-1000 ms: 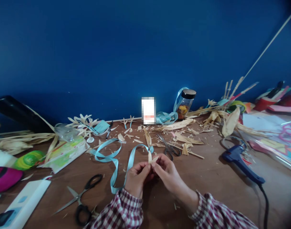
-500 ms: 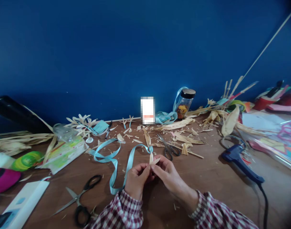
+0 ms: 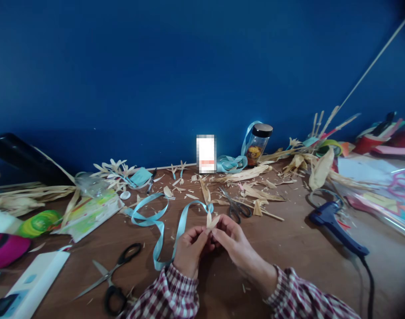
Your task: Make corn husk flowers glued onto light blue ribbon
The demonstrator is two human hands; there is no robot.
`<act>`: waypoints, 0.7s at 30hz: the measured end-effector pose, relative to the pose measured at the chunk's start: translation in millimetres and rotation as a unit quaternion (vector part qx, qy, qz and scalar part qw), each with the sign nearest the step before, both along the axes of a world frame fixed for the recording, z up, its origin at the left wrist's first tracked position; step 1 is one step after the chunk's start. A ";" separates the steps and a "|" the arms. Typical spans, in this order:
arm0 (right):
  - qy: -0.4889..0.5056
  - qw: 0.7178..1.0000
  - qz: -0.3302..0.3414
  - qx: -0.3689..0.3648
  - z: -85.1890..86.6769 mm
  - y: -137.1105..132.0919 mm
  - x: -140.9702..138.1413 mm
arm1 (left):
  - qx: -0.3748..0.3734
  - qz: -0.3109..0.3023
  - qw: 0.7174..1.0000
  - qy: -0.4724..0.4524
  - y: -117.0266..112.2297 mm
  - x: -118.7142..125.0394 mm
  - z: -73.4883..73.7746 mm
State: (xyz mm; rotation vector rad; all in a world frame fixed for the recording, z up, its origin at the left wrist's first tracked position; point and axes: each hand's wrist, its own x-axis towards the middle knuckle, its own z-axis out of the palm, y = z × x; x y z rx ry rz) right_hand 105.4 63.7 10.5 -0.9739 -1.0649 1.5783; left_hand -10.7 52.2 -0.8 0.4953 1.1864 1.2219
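Between the fingertips of both hands stands a small piece of pale corn husk (image 3: 209,220), its pointed strips spread upward like petals. My left hand (image 3: 191,248) pinches it from the left, thumb on top. From the right, my right hand (image 3: 234,241) pinches its base with thumb and fingers. The lower part of the husk piece is hidden by the fingers. A light blue ribbon (image 3: 158,241) curls on the table to the left of my hands, and its far end lies just beyond the husk piece.
Open scissors (image 3: 107,275) lie front left; smaller scissors (image 3: 237,208) lie beyond my right hand. A blue glue gun (image 3: 337,226) with its cord rests at the right. Husk scraps (image 3: 262,192), a lidded jar (image 3: 258,146) and husk flowers (image 3: 114,170) line the wall side. A white power strip (image 3: 39,281) sits left.
The husk strips between my fingers have shifted slightly, the right strip now pointing more upward. Both hands stay in nearly the same place.
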 end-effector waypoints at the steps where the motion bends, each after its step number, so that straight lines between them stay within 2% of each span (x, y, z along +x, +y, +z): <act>1: -0.006 1.000 -0.010 -0.004 -1.3 0.4 -0.1 | 0.000 -0.001 1.000 0.000 -0.1 -0.1 0.5; 7: -0.038 0.998 -0.041 -0.016 -5.2 1.8 -0.2 | 0.006 -0.021 1.000 0.002 -1.7 1.2 3.7; 15: -0.049 0.998 -0.028 -0.015 -5.4 2.7 1.2 | 0.008 -0.045 0.999 0.003 -0.3 -1.8 2.7; 21: -0.035 0.999 -0.019 -0.026 -0.9 1.4 0.6 | 0.021 -0.018 1.000 0.011 -1.1 -2.0 -2.9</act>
